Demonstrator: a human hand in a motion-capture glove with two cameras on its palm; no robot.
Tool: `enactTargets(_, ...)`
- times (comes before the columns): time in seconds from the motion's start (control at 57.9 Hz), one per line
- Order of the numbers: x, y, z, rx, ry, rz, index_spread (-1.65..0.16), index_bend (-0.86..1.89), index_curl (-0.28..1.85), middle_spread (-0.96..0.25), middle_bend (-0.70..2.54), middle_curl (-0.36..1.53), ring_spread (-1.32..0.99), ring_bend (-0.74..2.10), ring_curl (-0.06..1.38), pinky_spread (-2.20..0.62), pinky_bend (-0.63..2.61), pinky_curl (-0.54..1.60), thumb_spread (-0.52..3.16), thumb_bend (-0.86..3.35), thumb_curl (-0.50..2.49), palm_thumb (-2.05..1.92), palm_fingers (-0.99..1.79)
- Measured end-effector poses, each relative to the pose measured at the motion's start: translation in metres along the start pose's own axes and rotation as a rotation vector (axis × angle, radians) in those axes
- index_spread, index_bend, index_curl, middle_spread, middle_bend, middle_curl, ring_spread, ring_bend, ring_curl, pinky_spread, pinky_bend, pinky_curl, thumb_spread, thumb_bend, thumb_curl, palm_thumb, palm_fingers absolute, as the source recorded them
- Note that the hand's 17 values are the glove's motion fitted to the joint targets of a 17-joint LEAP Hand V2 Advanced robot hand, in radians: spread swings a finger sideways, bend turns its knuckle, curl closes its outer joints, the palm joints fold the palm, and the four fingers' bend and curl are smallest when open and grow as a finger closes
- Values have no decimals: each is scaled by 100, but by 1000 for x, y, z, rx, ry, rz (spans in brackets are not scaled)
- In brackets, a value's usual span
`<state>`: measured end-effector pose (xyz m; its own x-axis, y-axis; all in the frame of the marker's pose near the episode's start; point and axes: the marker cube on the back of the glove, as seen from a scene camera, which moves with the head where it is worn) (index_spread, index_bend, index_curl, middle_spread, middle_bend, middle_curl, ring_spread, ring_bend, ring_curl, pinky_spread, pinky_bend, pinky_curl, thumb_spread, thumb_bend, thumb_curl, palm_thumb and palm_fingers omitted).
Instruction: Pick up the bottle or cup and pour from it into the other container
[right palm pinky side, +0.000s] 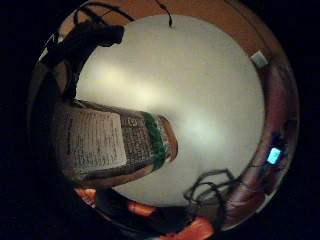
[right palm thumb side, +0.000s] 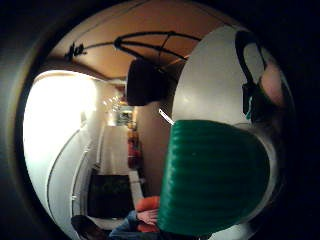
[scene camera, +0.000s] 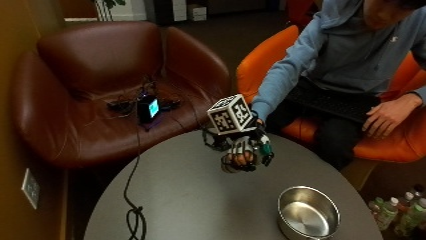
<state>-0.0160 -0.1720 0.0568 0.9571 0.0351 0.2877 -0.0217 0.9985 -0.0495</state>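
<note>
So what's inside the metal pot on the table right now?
The pot looks empty: only its bare shiny bottom shows, with no liquid I can make out. The near inner wall is hidden behind the rim. The hand holds the bottle away from it, above the table.

A round grey table (scene camera: 200, 200) fills the lower middle of the outside view. Behind it, at about ten o'clock, stands a brown leather armchair (scene camera: 100, 75) with a small lit device (scene camera: 148, 108) and dark cables on its seat; one black cable (scene camera: 133, 210) trails down onto the tabletop. At about one o'clock sits an orange chair (scene camera: 266, 60). A brown wall (scene camera: 20, 150) with a pale socket plate (scene camera: 30, 187) runs along nine o'clock. The floor (scene camera: 246, 25) at twelve o'clock is dark. Bottles (scene camera: 399, 210) stand on the floor at four o'clock.
</note>
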Motion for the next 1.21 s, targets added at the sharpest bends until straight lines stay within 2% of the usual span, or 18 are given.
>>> enactTargets(0.293,-95,-21,5,-162,624,-86,-20,19,50,-9,38,50,-19,43,45,-20,27,38,19,-4,71,100,121)
enactTargets(0.414,-123,-40,12,-168,931,-130,-20,19,51,-10,38,50,-20,42,46,-20,27,39,19,-4,72,100,120)
enactTargets(0.552,-146,-22,41,-232,1364,-127,-20,18,51,-10,37,51,-20,42,46,-21,28,39,20,-4,72,99,121)
enactTargets(0.742,-164,-13,80,-292,1687,-111,-21,18,51,-10,36,51,-20,41,46,-22,30,39,21,-4,73,97,120)
enactTargets(0.846,-169,-15,91,-288,1772,-99,-21,17,51,-11,35,51,-21,40,46,-22,31,40,22,-4,73,96,120)
enactTargets(1.209,-173,-13,101,-323,1803,-69,-23,17,49,-12,34,51,-22,39,46,-23,35,40,26,-4,74,94,120)
